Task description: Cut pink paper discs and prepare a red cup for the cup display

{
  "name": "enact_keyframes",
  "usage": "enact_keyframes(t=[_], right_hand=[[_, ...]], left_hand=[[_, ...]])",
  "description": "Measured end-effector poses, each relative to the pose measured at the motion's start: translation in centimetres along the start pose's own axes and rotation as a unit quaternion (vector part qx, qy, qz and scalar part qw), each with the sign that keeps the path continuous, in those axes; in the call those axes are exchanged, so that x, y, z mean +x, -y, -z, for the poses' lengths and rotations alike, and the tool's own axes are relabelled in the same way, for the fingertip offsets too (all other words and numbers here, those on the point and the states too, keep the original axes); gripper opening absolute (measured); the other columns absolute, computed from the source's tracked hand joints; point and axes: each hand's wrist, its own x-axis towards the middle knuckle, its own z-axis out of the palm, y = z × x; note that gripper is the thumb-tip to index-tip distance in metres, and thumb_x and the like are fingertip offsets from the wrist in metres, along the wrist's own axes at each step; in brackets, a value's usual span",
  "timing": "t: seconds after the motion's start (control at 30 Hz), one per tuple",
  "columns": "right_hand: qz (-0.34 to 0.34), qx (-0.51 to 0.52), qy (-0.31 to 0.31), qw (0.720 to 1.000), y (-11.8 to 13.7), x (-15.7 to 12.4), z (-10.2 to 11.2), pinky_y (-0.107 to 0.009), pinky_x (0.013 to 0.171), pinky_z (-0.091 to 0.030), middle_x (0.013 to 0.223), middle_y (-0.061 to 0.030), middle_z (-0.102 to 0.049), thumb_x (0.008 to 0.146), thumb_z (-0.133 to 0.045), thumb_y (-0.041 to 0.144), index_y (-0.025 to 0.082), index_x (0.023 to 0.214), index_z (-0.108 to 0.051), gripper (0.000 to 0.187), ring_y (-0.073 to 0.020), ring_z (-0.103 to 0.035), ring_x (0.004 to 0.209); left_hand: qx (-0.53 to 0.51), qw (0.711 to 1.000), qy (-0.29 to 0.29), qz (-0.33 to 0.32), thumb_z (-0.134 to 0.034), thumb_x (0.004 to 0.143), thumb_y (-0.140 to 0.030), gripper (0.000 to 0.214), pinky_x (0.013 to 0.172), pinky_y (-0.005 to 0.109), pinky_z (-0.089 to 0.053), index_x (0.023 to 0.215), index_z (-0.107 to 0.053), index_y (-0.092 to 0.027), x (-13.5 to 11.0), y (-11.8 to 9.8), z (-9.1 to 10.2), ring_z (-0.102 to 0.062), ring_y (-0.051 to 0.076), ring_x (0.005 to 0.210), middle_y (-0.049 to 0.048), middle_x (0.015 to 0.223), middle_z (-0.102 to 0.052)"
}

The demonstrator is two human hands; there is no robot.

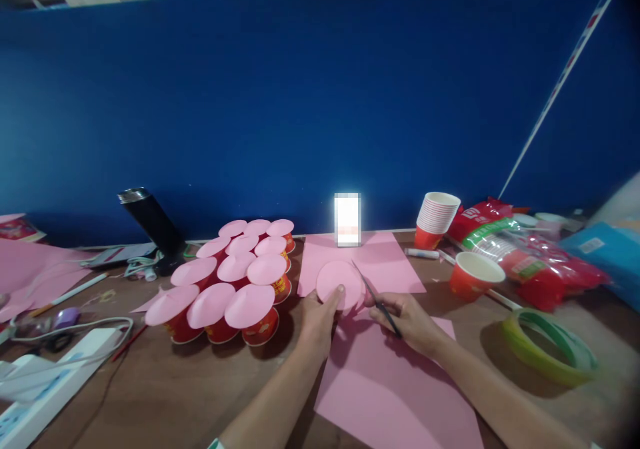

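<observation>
My left hand (pixel 320 316) grips a round pink paper disc (pixel 336 279), its thumb lying on top. In my right hand (pixel 411 321) is a pair of dark scissors (pixel 384 310), whose blades point up and left along the disc's right edge. A narrow strip of pink paper seems to hang between the disc and my right fingers. One pink sheet (pixel 395 266) lies behind the disc, and another pink sheet (pixel 400 389) is under my wrists. To the left stand rows of red paper cups (pixel 260 329) topped with shallow pink paper cones (pixel 250 304).
A stack of paper cups (pixel 436 217), a single cup (pixel 473 277), a roll of tape (pixel 550 346) and red plastic packs (pixel 545 256) occupy the right. A glowing phone-like screen (pixel 347 220) stands before the blue wall (pixel 320 102). Left are a black flask (pixel 150 222) and power strip (pixel 60 382).
</observation>
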Motion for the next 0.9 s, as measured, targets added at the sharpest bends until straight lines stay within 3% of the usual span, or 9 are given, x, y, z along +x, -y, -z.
enact_keyframes(t=[0.67, 0.9], right_hand=[[-0.003, -0.01, -0.006, 1.0, 0.16, 0.01, -0.06, -0.019, 0.041, -0.037, 0.051, 0.0067, -0.05, 0.076, -0.072, 0.05, 0.015, 0.096, -0.067, 0.041, -0.0072, -0.044, 0.041], [-0.031, 0.026, -0.02, 0.999, 0.57, -0.03, -0.44, -0.02, 0.039, -0.039, 0.051, 0.0081, -0.047, 0.071, -0.074, 0.056, 0.014, 0.1, -0.064, 0.052, -0.0082, -0.046, 0.041]], left_hand=[[-0.001, 1.0, -0.008, -0.005, -0.087, 0.055, -0.033, 0.038, 0.042, 0.019, -0.042, 0.08, -0.069, -0.009, 0.11, -0.14, 0.08, -0.054, 0.008, 0.045, 0.002, 0.06, -0.068], [-0.001, 1.0, 0.004, -0.004, -0.087, 0.055, -0.035, 0.04, 0.042, 0.018, -0.042, 0.079, -0.068, -0.01, 0.23, 0.05, 0.22, -0.051, 0.006, 0.044, 0.0008, 0.059, -0.066]])
